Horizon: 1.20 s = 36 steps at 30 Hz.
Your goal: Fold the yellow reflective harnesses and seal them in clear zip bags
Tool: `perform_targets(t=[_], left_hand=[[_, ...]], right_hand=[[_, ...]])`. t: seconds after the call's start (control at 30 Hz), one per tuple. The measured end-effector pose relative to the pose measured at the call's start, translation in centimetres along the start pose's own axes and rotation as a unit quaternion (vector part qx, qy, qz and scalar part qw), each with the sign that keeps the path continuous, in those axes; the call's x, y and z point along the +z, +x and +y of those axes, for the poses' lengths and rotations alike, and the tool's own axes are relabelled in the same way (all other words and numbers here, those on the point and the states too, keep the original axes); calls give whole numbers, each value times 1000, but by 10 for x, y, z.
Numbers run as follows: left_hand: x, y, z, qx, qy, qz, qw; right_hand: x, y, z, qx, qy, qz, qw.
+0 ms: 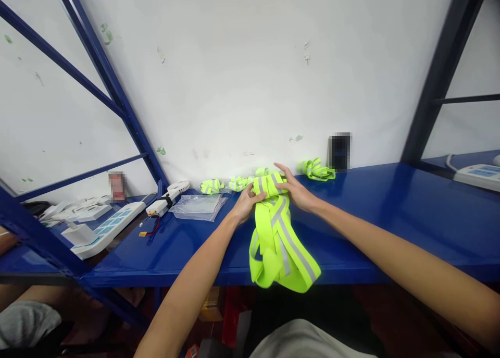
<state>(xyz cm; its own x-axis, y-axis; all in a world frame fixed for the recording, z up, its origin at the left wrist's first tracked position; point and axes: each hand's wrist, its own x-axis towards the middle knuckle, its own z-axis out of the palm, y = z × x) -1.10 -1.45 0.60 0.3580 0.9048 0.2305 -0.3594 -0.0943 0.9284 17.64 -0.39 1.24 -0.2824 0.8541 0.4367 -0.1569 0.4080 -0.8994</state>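
At the surface's [378, 204] middle, left hand [245, 201] and right hand [296, 192] hold yellow strap's [264, 226] coiled far end; loops trail near, slightly right.

"What is the strap [269, 230] made of?"

"Cloth, by its look: smooth and matt, with sleeker stripes."

"And the counter [375, 207]?"

"Smooth, glossy, like painted metal, as is the frame [127, 113]."

"The rest?"

"A thin, shiny plastic bag [197, 207]; a smooth plastic power strip [111, 227]; a matt wall [242, 76] with rough, chipped patches."
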Motion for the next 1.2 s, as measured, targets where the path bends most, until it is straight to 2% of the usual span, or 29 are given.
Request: perform_targets(t=[0.1,0.17,0.27,0.37,0.47,0.6,0.7,0.87,1.03,1.13,1.2], left_hand=[[-1,0,2,18,25,45,999],[-2,0,2,23,42,61,997],[-7,1,0,23,60,64,996],[-12,3,-2,27,68,65,995],[-15,4,-4,38,71,61,995],[-16,5,-4,41,86,42,995],[-14,3,-2,-3,92,17,996],[-14,0,2,-53,93,11,994],[-12,2,0,-56,-5,13,998],[-8,1,0,-67,-51,-21,996],[-7,0,1,-63,-63,-46,995]], right_hand=[[2,-2,-5,80,77,8,994],[2,-3,-8,129,99,-12,987],[1,-5,-7,143,113,-23,983],[1,-5,-2,111,105,-8,988],[0,-4,0,52,75,-27,995],[-5,-4,-5,-38,-57,-53,996],[-7,-7,-10,-103,-152,-51,982],[-5,-9,-11,-117,-229,-34,966],[-1,-12,-9,-154,-272,-15,950],[2,-14,-11,-172,-273,-24,946],[4,-15,-12,-171,-244,-35,954]])
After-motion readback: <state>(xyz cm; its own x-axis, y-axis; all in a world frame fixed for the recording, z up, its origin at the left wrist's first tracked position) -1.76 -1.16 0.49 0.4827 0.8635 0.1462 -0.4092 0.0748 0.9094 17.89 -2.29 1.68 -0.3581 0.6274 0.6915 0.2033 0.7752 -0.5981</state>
